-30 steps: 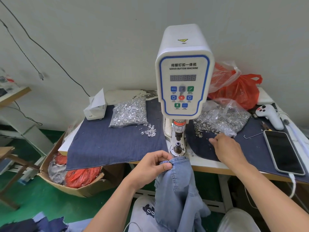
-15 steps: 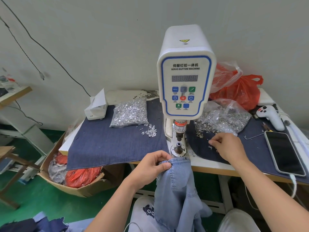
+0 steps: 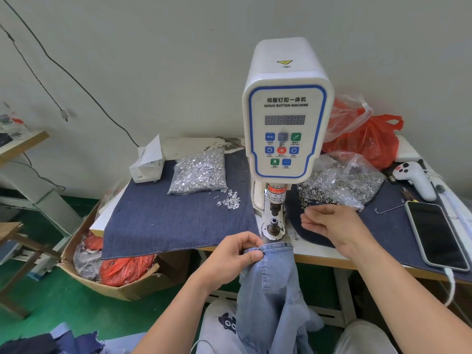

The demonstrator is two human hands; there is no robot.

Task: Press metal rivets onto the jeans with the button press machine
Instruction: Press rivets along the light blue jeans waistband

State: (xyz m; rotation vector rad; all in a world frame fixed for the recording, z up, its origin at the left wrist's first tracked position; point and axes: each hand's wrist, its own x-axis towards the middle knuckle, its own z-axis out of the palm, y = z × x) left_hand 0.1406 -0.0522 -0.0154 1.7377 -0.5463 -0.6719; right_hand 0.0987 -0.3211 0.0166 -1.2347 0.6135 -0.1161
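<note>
Left hand [image 3: 231, 256] pinched the top edge of the jeans [image 3: 270, 290], thumb on top, fingers [image 3: 245, 242] curled round the fold. Jeans hung off the front edge of the table [image 3: 321, 256], top hem just in front of the button press machine [image 3: 286, 111], right below its lower die [image 3: 273, 227]. One small dark rivet [image 3: 285, 244] was already visible on the hem. The rest of the denim dropped down over my lap.

Right hand [image 3: 334, 226] hovered over the dark denim mat [image 3: 383, 221] just right of the die, fingertips [image 3: 306, 221] drawn together toward the thumb. Looked like a pinch, but I could not tell whether anything was held; too small to see.

Behind the right hand: clear bag of dark ring-shaped rivet parts [image 3: 347, 180], some spilled loose on the mat. Left of the machine: a second mat [image 3: 166, 223] with a clear bag of shiny silver studs [image 3: 200, 172] and a few loose ones beside it.

Other items on the table: phone [image 3: 438, 235] with cable plugged in at far right, white handheld controller [image 3: 416, 178], red plastic bag [image 3: 367, 139] at the back, white tissue box [image 3: 146, 162] at the left back corner. Cardboard box [image 3: 122, 279] with red scraps sat on the green floor to the left.
</note>
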